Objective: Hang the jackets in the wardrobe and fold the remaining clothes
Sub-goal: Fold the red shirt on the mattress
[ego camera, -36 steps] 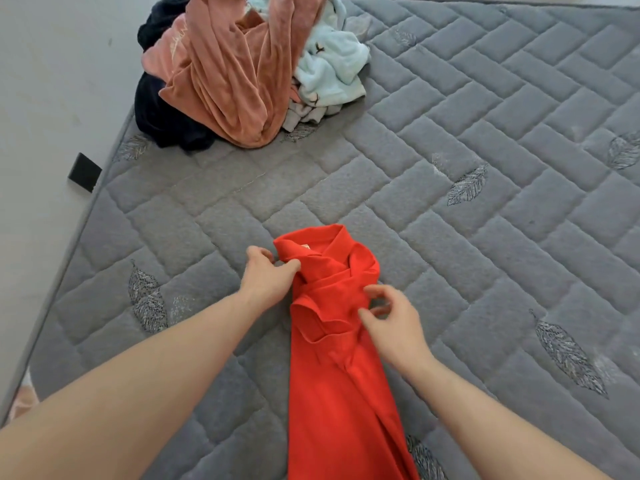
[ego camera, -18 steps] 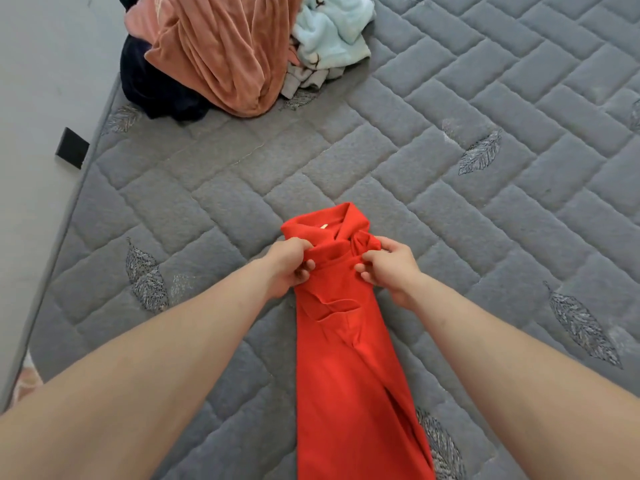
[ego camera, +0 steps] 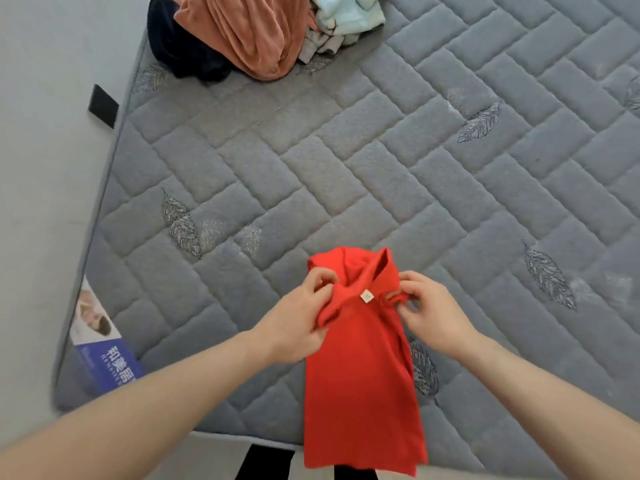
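My left hand [ego camera: 298, 327] pinches the left shoulder of the red shirt [ego camera: 360, 375] at the collar; my right hand [ego camera: 433, 313] pinches the right shoulder, fingers curled on bunched fabric. The shirt hangs between both hands above the near edge of the grey quilted mattress [ego camera: 346, 168], folded lengthwise into a narrow strip, its lower end past the mattress edge. A small pale label [ego camera: 366, 296] shows at the neckline. At the far left corner of the mattress lies a clothes pile: a salmon velour garment [ego camera: 242, 32] over a dark navy garment [ego camera: 180, 53], with a light blue fleece garment [ego camera: 346, 12] just beside it. A blue printed box [ego camera: 104, 355] stands against the mattress's left edge.
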Motion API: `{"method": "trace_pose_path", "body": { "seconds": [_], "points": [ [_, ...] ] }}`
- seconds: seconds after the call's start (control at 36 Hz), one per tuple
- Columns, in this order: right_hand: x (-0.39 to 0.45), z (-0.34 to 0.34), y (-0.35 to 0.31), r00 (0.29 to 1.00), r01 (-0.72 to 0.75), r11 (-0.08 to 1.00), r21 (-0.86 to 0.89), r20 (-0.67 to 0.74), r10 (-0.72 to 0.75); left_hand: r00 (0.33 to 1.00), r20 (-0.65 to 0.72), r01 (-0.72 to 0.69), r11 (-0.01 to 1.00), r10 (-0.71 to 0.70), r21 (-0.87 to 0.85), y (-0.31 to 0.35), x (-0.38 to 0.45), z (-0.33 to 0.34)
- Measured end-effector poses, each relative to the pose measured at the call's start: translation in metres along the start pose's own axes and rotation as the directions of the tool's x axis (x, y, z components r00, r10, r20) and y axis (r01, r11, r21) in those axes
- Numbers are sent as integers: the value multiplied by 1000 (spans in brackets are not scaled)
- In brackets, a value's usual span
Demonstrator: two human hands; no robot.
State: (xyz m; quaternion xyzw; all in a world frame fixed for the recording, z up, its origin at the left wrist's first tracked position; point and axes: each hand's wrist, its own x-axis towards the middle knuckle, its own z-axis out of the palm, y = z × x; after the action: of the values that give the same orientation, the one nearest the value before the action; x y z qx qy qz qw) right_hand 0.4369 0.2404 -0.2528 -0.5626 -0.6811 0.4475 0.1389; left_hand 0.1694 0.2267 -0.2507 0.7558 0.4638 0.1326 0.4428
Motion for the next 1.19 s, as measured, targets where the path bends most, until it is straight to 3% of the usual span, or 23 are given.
{"method": "trace_pose_path", "body": {
  "seconds": [0.11, 0.22, 0.28, 0.31, 0.36, 0.44, 0.53, 0.58, 0.72, 0.86, 0.97, 1.08, 1.19],
  "points": [
    [-39, 12, 13, 984, -49, 967, -252, 151, 89, 962, 269, -89, 979, 37, 184, -2, -34, 20],
    [-71, 32, 31, 930, -153, 914, -376, 259, 262, 867, 489, -110, 916, -102, 386, -7, -57, 43],
    [-81, 42, 37, 917, -249, 906, -343, 216, 334, 817, 546, -64, 913, -184, 403, -6, -63, 52],
    [-84, 46, 39, 915, -302, 904, -302, 176, 364, 820, 534, -29, 916, -206, 399, -5, -63, 55],
    [-85, 51, 39, 910, -389, 899, -201, 67, 408, 888, 413, 47, 932, -203, 359, -2, -59, 56],
    [-75, 54, 37, 898, -431, 902, -29, -107, 426, 971, 49, 221, 959, -233, 177, 1, -40, 48],
    [-53, 52, 29, 873, -463, 883, 74, -139, 469, 887, -220, 416, 910, -406, -1, -7, -11, 37],
    [-35, 52, 23, 852, -503, 856, 122, -94, 515, 835, -224, 511, 859, -503, -25, -16, 9, 30],
    [1, 62, 13, 822, -564, 805, 186, 37, 568, 718, 52, 692, 720, -694, 62, -35, 35, 28],
    [12, 69, 21, 830, -558, 814, 165, 100, 549, 740, 156, 652, 754, -655, 78, -33, 37, 36],
    [9, 62, 24, 876, -481, 836, 265, 156, 455, 826, 154, 522, 839, -542, 153, -29, 30, 34],
    [9, 37, 16, 919, -387, 865, 319, 58, 389, 920, -33, 392, 916, -391, 85, -17, 35, 20],
    [15, 6, 5, 951, -252, 900, 357, -81, 298, 941, -205, 259, 963, -270, -77, 9, 49, 3]
  ]
}}
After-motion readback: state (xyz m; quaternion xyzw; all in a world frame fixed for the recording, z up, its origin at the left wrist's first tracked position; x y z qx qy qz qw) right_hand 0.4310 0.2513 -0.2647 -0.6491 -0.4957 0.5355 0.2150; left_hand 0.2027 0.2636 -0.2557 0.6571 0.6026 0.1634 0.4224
